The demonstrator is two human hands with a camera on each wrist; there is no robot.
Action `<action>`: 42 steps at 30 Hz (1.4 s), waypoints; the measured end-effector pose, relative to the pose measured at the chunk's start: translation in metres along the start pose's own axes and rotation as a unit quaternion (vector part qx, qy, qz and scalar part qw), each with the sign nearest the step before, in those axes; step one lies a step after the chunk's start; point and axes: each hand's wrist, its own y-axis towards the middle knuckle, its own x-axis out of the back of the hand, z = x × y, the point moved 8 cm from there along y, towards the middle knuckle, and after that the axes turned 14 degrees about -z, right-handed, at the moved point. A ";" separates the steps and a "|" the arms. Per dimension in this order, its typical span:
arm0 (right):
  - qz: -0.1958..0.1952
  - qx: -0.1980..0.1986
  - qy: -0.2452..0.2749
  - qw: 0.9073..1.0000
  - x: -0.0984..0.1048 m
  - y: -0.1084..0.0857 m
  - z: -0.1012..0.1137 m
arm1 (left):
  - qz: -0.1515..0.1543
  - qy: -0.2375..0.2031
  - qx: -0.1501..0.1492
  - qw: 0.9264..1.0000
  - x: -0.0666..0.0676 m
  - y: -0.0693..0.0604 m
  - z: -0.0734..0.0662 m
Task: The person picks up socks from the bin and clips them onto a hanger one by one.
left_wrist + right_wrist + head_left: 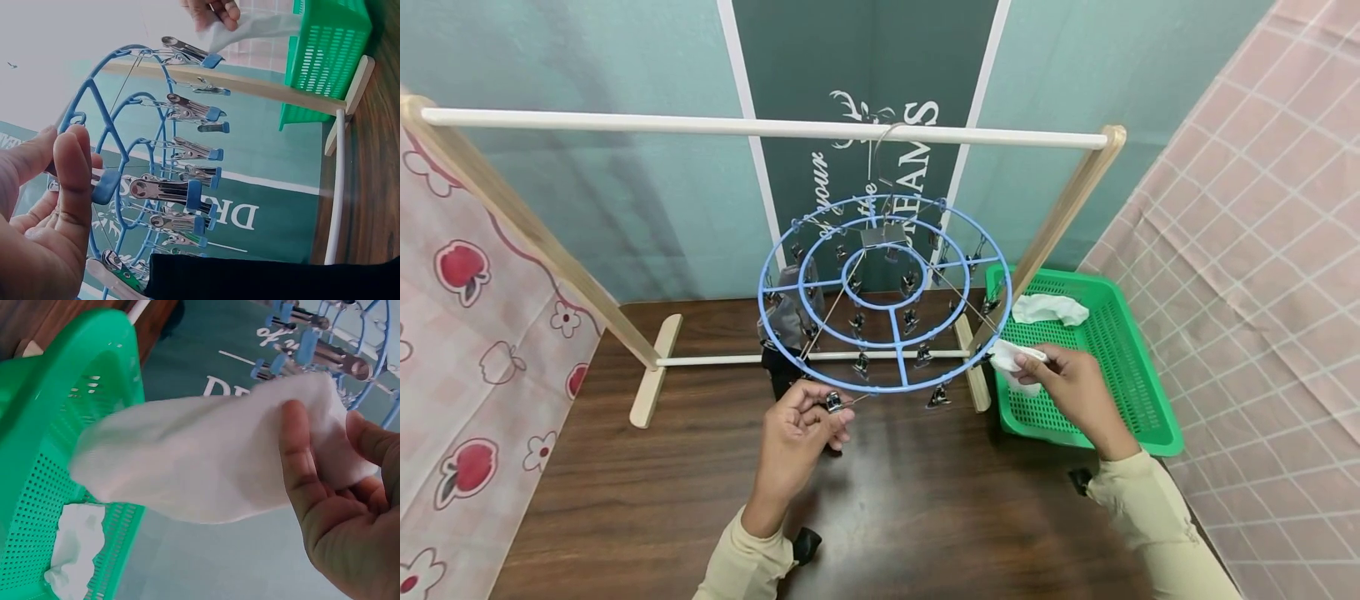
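My left hand (790,429) pinches a metal clip with blue tips (107,186) at the near edge of a round blue clip hanger (897,342). In the right wrist view, my right hand (350,512) grips a white sock (194,456) by one end, between thumb and fingers. The sock's other end hangs over a green basket (1172,442), just right of the hanger. Several more metal clips (165,190) dangle from the rings. A grey sock (787,318) and a black sock (262,278) hang at the hanger's left side.
A white rail (625,122) on wooden posts (1060,217) carries the hanger by its hook. Another white cloth piece (1048,309) lies in the basket. Below is a dark wooden tabletop (925,500), with a pink checked cloth (1247,292) on the right.
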 end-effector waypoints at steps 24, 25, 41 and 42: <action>0.203 0.092 0.063 0.973 -0.065 -0.067 0.054 | 0.019 0.039 -0.042 0.998 -0.009 -0.002 -0.008; 0.198 0.103 0.059 0.973 -0.068 -0.068 0.056 | 0.019 0.042 -0.043 0.998 -0.010 -0.002 -0.008; 0.146 0.195 0.079 0.967 -0.097 -0.076 0.088 | 0.012 0.034 -0.061 0.998 -0.015 -0.004 -0.008; 0.146 0.197 0.081 0.966 -0.099 -0.076 0.089 | 0.011 0.033 -0.058 0.998 -0.015 -0.004 -0.008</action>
